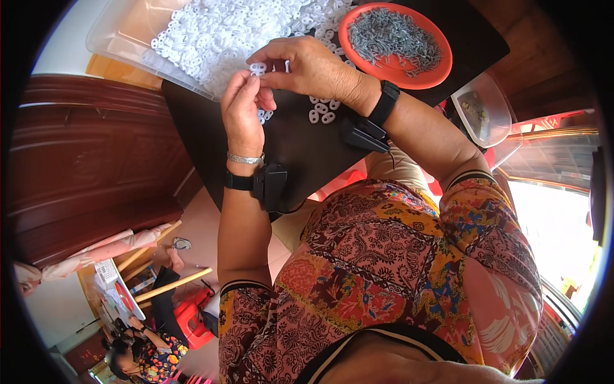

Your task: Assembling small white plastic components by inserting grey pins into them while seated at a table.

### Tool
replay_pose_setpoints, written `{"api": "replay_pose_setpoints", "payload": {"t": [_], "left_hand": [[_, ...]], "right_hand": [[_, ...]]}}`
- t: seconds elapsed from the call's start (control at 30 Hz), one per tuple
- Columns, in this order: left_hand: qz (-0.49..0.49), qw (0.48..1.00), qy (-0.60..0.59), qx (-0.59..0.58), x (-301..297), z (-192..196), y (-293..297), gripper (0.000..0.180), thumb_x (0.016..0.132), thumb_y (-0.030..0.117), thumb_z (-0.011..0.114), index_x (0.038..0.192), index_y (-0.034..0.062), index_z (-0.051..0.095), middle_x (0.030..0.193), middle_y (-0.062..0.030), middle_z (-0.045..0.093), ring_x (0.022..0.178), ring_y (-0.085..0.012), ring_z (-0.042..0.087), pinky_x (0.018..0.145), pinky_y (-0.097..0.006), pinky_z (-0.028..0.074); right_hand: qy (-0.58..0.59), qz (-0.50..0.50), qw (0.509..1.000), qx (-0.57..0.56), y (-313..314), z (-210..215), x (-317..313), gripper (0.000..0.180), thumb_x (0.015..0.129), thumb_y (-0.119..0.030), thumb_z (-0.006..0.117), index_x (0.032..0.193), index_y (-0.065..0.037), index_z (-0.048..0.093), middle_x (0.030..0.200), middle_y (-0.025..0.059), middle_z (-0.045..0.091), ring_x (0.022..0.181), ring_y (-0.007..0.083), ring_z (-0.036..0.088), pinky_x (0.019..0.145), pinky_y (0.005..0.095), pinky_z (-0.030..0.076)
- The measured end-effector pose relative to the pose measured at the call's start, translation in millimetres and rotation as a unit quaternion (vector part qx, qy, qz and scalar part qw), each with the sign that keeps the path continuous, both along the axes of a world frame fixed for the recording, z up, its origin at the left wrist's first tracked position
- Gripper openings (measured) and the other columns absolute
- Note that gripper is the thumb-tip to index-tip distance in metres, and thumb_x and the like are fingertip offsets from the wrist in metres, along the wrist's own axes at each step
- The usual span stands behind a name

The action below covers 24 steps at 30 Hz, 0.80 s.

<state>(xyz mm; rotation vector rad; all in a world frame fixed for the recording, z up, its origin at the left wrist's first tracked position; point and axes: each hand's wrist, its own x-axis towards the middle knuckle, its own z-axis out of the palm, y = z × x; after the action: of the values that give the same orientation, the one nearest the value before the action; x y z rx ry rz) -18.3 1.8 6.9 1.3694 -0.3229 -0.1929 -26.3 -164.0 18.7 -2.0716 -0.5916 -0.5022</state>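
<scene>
Both hands meet over a dark table (300, 147). The left hand (243, 115) and the right hand (307, 67) together pinch one small white plastic ring (258, 67) at their fingertips, just above the table edge. A few more white rings (322, 114) lie loose on the dark top beneath the right wrist. Behind them a clear tray (128, 38) holds a heap of white rings, and an orange plate (395, 45) carries grey metal bits. A dark wooden cabinet (89, 160) stands to the left; another person (144, 352) sits on the floor below.
</scene>
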Motion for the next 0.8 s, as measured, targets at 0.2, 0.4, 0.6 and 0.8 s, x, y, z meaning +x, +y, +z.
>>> {"api": "replay_pose_setpoints", "payload": {"t": [0.2,0.4,0.6,0.8], "left_hand": [[0.001,0.998,-0.004,-0.061,1.2,-0.6,1.2,0.016,0.090,0.018,0.052,0.088,0.0020,0.056,0.067,-0.0050,0.055,0.055,-0.0109,0.049,0.052,-0.023,0.039],[0.034,0.998,-0.047,0.013,-3.2,6.9,3.2,0.017,0.090,0.016,0.052,0.082,0.0014,0.056,0.064,-0.0022,0.052,0.053,-0.0083,0.045,0.051,-0.021,0.037],[0.032,0.996,-0.077,0.038,-4.3,6.9,6.7,0.018,0.090,0.016,0.052,0.081,0.0017,0.057,0.060,0.0004,0.049,0.052,-0.0064,0.042,0.050,-0.020,0.033],[0.039,0.995,-0.084,0.049,-4.2,5.1,4.7,0.020,0.090,0.019,0.052,0.078,0.0031,0.057,0.058,0.0018,0.048,0.050,-0.0055,0.041,0.049,-0.020,0.032]], "right_hand": [[-0.028,0.005,1.000,0.011,0.7,-3.0,1.3,0.033,0.077,-0.018,0.071,0.108,-0.007,0.064,0.090,0.0103,0.066,0.076,0.0203,0.065,0.068,0.0310,0.051],[-0.011,0.048,0.998,0.035,0.2,-2.5,0.9,0.036,0.077,-0.016,0.072,0.110,-0.006,0.063,0.091,0.0099,0.066,0.079,0.0199,0.065,0.070,0.0307,0.052],[0.028,0.055,0.998,0.033,2.8,5.2,-6.5,0.037,0.077,-0.016,0.072,0.111,-0.006,0.063,0.093,0.0106,0.066,0.080,0.0215,0.066,0.071,0.0306,0.052],[-0.050,0.058,0.996,0.049,8.2,-6.3,-3.1,0.036,0.073,-0.014,0.070,0.108,-0.006,0.064,0.082,0.0135,0.066,0.070,0.0261,0.065,0.064,0.0330,0.051]]}}
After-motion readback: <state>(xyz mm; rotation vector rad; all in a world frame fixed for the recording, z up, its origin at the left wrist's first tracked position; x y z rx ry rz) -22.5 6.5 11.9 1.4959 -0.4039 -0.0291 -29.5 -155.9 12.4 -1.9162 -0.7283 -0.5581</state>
